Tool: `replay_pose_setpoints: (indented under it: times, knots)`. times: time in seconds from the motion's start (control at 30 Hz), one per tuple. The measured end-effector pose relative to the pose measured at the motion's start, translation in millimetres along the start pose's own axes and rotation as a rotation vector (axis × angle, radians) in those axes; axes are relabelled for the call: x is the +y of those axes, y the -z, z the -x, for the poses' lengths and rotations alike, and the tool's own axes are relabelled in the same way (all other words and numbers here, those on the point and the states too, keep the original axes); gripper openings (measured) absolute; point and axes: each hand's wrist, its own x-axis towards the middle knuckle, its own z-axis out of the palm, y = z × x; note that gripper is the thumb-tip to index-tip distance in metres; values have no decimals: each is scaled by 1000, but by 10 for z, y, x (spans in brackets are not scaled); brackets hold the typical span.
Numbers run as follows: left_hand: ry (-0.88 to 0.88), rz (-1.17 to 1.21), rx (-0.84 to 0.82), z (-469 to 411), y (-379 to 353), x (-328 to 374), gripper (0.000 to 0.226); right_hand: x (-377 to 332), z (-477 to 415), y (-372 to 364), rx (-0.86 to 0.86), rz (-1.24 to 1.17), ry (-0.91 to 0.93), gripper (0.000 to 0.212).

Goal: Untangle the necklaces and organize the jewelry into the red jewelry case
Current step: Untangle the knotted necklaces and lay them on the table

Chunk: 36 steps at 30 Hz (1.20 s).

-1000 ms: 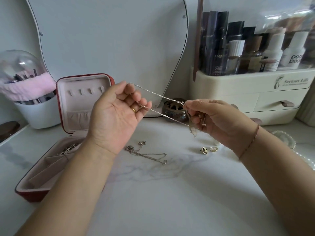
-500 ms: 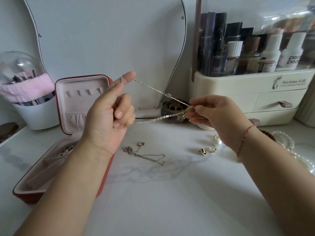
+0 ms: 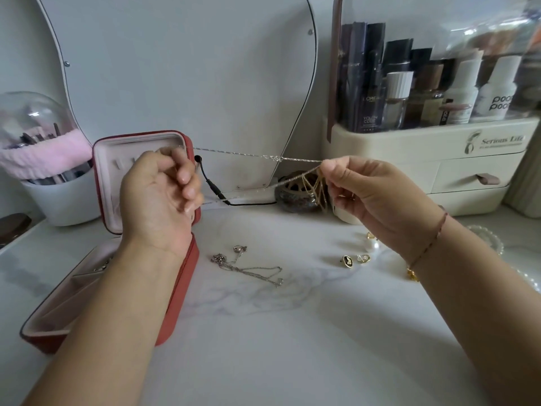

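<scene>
— "Marble tabletop (image 3: 263,347), what lay on it?"

— "An open red jewelry case (image 3: 187,273) at the left, with a loose necklace (image 3: 246,268) just right of it. Above them a silver chain (image 3: 234,153) ran taut between the hands. The left hand (image 3: 161,200) curled round one end, the right hand (image 3: 371,197) pinched the other, and gold strands (image 3: 316,186) dangled."

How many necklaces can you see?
3: a silver chain stretched from left hand to right hand, gold loops dangling below it, a tangled chain on the table. The case may hide more.
</scene>
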Motion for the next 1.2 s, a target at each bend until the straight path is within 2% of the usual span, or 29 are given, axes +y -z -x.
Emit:
replay_pose_setpoints:
  times: [0.17, 0.33, 0.4, 0.5, 0.63, 0.77, 0.83, 0.93, 1.03, 1.2]
  knots:
    - [145, -197, -20, -5, 21, -90, 27, -29, -6, 15, 28, -51, 118, 10]
    - [230, -375, -140, 10, 25, -150, 20, -121, -13, 15, 35, 237, 250, 13]
    - [223, -455, -155, 7, 26, -186, 16, -226, -28, 55, -10, 419, 272, 15]
    - [199, -519, -111, -20, 35, -247, 27, -521, -51, 104, -100, 693, 276, 16]
    - [215, -556, -82, -11, 29, -315, 44, -986, -122, 103, -259, 835, 185, 17]
    - [310, -689, -178, 31, -73, -349, 50, -1327, -172, -33, -418, 980, 110, 17]
    - [378, -665, -231, 83, -136, -353, 51, -1426, -181, -126, -470, 1033, 108, 13]
    - [464, -424, -250, 168, -201, -363, 45, -1505, -180, -235, -476, 1138, 132, 5]
    - [496, -255, -281, 189, -253, -406, 42, -1525, -187, -300, -471, 1266, 159, 7]
    - [423, -327, -381, 213, -264, -460, 24, -1460, -200, -372, -468, 1363, 135, 10]
